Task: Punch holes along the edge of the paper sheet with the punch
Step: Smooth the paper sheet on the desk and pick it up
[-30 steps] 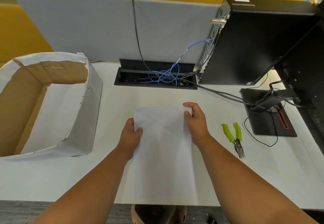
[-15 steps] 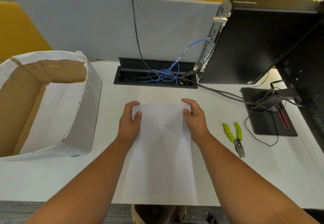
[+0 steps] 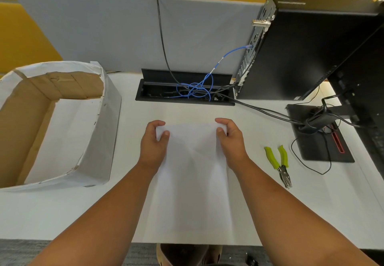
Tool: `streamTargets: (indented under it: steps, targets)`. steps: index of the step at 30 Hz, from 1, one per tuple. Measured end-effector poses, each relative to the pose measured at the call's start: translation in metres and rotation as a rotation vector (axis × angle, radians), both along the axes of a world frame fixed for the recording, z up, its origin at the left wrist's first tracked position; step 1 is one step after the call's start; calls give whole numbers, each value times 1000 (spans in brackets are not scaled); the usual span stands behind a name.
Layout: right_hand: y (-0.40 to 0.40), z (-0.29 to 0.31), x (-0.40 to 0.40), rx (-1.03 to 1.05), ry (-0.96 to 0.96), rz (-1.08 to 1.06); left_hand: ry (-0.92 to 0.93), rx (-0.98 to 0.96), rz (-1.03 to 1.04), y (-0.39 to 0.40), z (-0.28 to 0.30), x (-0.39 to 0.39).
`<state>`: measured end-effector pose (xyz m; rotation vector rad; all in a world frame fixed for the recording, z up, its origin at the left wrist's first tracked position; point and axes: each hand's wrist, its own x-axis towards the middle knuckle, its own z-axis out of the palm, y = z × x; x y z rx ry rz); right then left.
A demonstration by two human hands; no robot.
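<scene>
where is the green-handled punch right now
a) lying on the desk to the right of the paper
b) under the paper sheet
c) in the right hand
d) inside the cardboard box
a: the punch lies on the desk to the right of the paper sheet, untouched, while the left hand and right hand each pinch a far corner of the sheet.

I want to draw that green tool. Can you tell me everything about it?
The punch looks like small pliers: two lime-green handles, spread apart and pointing away from the person, joined to a grey metal head that points toward them. It lies flat on the white desk, right of the paper sheet. No hand touches it.
</scene>
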<state>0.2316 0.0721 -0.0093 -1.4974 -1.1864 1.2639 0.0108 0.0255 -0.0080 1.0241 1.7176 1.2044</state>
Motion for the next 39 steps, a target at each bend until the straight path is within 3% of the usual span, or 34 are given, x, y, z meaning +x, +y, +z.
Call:
streamTargets:
  steps: [11, 17, 28, 39]
  targets:
    - [1, 7, 0, 35, 3, -43, 20, -11, 46, 2, 5, 3]
    - [5, 10, -1, 41, -25, -97, -73, -91, 28, -1, 8, 7]
    - [-5, -9, 6, -69, -46, -46, 30, -85, 46, -4, 4, 10]
    - [-6, -11, 11, -126, -47, -87, -42, -170, 12, -17, -8, 17]
